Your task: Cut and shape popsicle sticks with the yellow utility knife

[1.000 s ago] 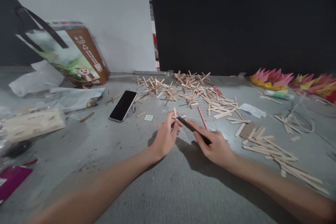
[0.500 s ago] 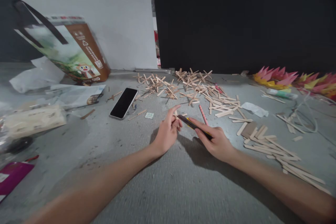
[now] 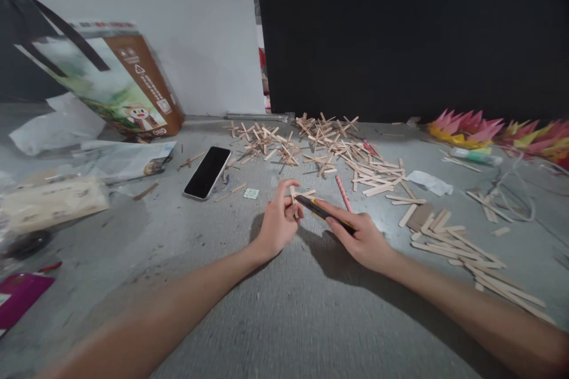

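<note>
Short of the far edge of the counter, our right grip clasps the cutter, our left grip pinches a wooden stick, and we advise angling the cutter clear of fingertips.

On the grey surface, loose wooden sticks at right, a phone left of centre, a printed bag upper left.
</note>
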Available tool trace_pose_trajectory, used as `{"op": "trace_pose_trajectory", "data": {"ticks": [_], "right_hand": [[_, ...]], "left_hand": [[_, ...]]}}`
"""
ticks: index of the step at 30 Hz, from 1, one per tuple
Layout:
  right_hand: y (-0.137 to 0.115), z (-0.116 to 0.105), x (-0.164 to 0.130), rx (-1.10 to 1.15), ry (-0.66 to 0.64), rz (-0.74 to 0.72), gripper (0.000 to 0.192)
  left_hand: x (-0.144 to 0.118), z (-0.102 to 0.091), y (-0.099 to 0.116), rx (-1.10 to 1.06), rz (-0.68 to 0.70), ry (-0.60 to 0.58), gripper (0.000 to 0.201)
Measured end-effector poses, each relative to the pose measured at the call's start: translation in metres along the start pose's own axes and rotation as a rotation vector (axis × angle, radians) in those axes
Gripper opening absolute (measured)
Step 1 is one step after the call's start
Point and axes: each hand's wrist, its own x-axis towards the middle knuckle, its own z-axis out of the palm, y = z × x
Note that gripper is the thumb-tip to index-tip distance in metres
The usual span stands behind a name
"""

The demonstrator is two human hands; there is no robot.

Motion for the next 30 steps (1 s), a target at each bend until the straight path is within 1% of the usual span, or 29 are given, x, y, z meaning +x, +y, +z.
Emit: {"op": "trace_pose_trajectory", "data": {"ticks": [4,8,15,21,30], "right_hand": [[0.005,-0.003,0.002,0.031,-0.018,0.036,0.046],[0.010,-0.004,0.006,0.051,-0.021,0.016,0.045],[0.006,-0.006,0.010,0.085,-0.007,0.029,0.044],[0.007,-0.007,0.011,0.083,-0.022,0.070,0.047],[0.004,-0.008,0.013,0.235,-0.039,0.130,0.050]], "left_hand": [[0.001,0.000,0.001,-0.066,-0.024,-0.020,0.038],[0.002,0.000,0.001,-0.124,-0.040,-0.033,0.037],[0.003,-0.001,0.004,-0.154,-0.044,-0.030,0.039],[0.003,-0.002,0.008,-0.179,-0.063,-0.037,0.038],[0.005,-0.002,0.001,-0.208,-0.042,-0.044,0.042]]}}
